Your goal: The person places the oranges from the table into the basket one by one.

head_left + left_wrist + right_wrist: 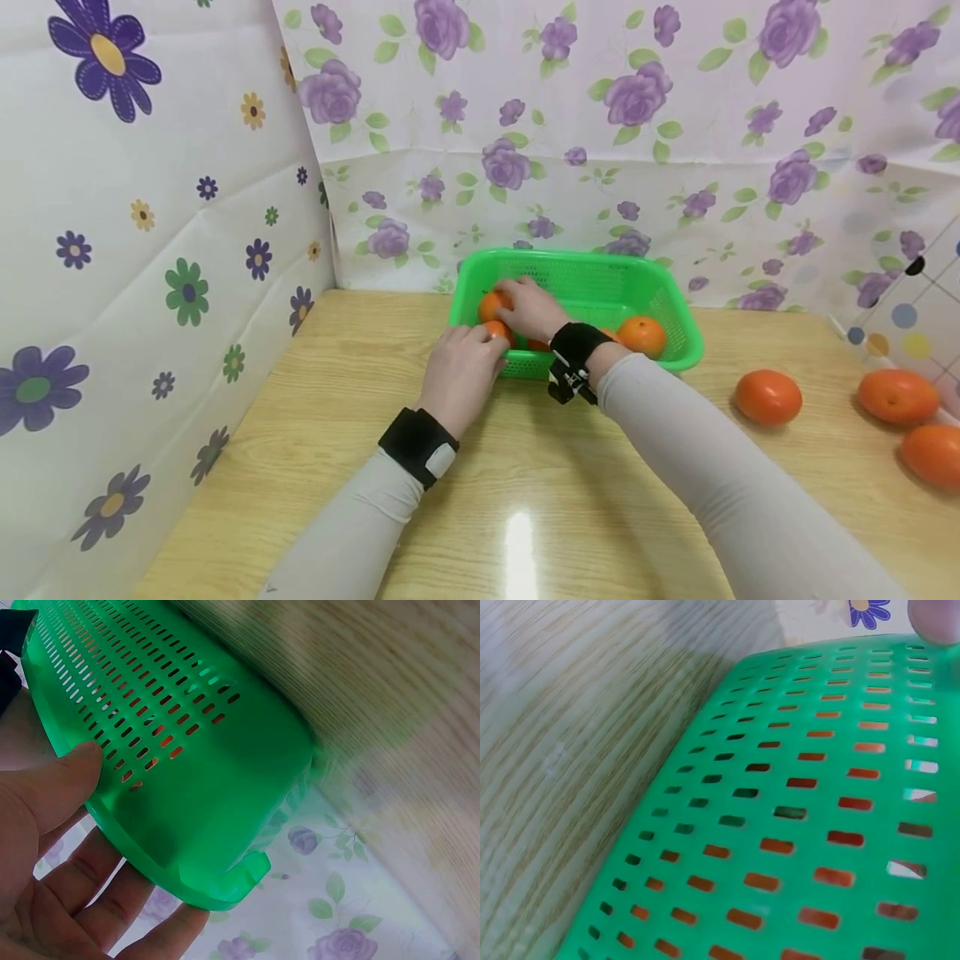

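A green plastic basket (592, 267) with slotted walls stands on the table against the flowered backdrop. My left hand (459, 371) grips its near left corner; in the left wrist view the thumb (67, 784) lies on the outer wall and the fingers reach over the rim. Inside the basket, my right hand (534, 308) holds an orange (491, 307) at the left end, fingers curled over its side. Another orange (498, 333) lies just in front, by the left fingertips. At the basket's right end sits one more orange (642, 336), with others partly hidden by the right wrist.
Right of the basket, a smooth reddish-orange fruit (768, 397) lies on the wooden table (315, 475). Two similar fruits, one of them this fruit (897, 397), lie farther right. Flowered sheets rise at the left and behind the basket.
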`<state>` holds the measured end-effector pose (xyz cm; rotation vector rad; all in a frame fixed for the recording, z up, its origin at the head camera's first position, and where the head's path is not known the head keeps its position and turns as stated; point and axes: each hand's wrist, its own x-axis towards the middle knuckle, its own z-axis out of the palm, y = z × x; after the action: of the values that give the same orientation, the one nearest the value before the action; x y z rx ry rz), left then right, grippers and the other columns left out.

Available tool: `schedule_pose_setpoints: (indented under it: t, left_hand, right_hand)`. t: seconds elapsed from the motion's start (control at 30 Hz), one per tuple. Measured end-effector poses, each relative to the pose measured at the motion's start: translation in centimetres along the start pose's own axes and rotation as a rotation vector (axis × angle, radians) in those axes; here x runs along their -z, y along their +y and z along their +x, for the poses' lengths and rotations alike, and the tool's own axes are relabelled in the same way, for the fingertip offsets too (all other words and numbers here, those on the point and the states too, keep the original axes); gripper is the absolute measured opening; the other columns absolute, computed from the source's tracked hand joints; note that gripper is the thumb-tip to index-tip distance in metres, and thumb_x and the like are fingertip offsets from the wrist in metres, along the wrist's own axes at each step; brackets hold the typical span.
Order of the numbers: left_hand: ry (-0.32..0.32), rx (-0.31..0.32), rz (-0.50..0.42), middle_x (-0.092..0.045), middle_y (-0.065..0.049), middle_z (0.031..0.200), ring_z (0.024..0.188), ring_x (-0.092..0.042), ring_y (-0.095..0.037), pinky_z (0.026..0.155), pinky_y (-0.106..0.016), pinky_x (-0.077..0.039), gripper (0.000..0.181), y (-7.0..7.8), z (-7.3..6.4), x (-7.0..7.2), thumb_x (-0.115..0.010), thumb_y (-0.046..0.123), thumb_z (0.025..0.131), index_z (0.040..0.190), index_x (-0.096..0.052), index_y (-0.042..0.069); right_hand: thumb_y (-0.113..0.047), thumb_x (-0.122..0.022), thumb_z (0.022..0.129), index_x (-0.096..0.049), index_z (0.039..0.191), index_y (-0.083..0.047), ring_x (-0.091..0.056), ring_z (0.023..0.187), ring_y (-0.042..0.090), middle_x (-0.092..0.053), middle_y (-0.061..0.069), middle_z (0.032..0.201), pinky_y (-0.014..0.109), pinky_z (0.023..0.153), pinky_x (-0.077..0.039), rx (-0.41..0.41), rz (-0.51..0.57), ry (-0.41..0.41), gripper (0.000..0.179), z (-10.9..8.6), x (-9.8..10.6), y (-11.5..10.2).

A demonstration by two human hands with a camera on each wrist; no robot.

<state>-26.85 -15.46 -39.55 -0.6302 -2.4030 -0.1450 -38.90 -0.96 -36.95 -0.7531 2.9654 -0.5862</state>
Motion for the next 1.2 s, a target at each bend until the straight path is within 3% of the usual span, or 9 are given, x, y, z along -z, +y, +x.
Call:
schedule_pose_setpoints:
  t: [0.33,1.2]
  left_hand:
    - [-0.012,0.008,0.017,-0.065,0.001,0.091,0.080,-0.057,-0.021,0.079,-0.033,-0.046,0.013,-0.03,-0.06,-0.01,-0.078,0.027,0.086,0.093,-0.072,0.018]
    - [-0.024,0.013,0.023,-0.064,0.001,0.092,0.081,-0.057,-0.021,0.079,-0.033,-0.046,0.013,0.17,0.09,0.07,-0.077,0.027,0.086,0.094,-0.072,0.018]
  right_hand:
    - [-0.024,-0.055,0.102,-0.047,0.149,-0.010,-0.050,0.125,0.032,-0.045,0.019,0.145,0.042,0.100,-0.043,0.034,-0.011,-0.007,0.049,-0.30,0.02,-0.39]
    - [-0.024,-0.053,0.103,-0.045,0.150,-0.009,-0.053,0.121,0.032,-0.045,0.020,0.143,0.042,0.098,-0.044,0.040,-0.016,-0.010,0.050,-0.38,0.17,-0.23]
